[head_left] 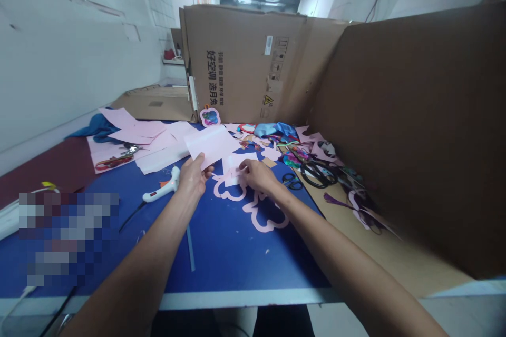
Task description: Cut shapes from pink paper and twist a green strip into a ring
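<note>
While the left hand [192,176] pinches the lower edge of a pink paper sheet [209,146] slanting up and rightward, the right hand [259,176] closes its fingers [244,167] on a smaller pink offcut [232,164] just beside the sheet, above a blue tabletop [221,245].

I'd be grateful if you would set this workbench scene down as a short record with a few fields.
left hand: left hand grips pink paper sheet
right hand: right hand pinches pink paper scrap
beneath hands: pink cut-out shape
beside left hand: hot glue gun
right of hands: black-handled scissors
surface: blue table top
behind: cardboard panel
</note>
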`<action>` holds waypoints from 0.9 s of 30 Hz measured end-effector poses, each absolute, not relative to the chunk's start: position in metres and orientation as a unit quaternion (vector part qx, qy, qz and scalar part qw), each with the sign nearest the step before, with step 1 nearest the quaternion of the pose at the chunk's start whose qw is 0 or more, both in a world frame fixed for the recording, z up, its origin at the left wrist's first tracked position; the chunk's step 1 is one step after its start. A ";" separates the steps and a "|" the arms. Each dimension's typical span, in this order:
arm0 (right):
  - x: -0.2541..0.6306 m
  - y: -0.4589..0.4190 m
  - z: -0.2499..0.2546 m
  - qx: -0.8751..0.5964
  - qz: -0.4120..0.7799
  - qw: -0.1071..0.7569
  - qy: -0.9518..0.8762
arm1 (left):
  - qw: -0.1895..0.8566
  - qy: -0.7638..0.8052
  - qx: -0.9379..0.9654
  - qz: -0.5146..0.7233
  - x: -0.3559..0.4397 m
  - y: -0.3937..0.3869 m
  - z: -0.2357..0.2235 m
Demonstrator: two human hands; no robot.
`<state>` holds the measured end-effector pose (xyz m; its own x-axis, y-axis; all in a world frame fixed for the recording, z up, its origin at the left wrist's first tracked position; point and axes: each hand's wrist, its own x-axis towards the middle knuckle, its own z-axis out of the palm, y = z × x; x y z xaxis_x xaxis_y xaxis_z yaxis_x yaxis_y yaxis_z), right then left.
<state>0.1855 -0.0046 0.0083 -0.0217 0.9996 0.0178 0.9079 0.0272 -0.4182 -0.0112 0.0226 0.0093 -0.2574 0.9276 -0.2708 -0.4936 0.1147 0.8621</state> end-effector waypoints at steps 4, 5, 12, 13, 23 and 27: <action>0.209 -0.008 0.010 -0.649 0.160 0.278 -0.690 | 0.574 0.473 0.222 0.631 -0.011 0.022 0.010; 0.217 -0.008 0.007 -0.639 0.181 0.304 -0.683 | 0.574 0.473 0.223 0.630 -0.010 0.022 0.009; 0.256 -0.002 -0.025 -0.644 0.279 0.443 -0.558 | 0.572 0.482 0.243 0.618 -0.006 0.021 0.005; 0.258 -0.003 -0.026 -0.634 0.302 0.456 -0.547 | 0.573 0.479 0.246 0.618 -0.005 0.021 0.003; 0.268 -0.035 0.025 -0.461 0.599 0.463 -0.462 | 0.582 0.468 0.254 0.615 -0.003 0.020 0.002; 0.266 -0.042 0.028 -0.466 0.619 0.419 -0.473 | 0.591 0.458 0.252 0.614 -0.003 0.018 0.004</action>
<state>0.2657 -0.0418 0.0276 -0.2152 0.9598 -0.1802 -0.0778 -0.2008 -0.9765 -0.0034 0.0181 0.0044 -0.1737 0.9571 -0.2320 -0.4961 0.1185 0.8602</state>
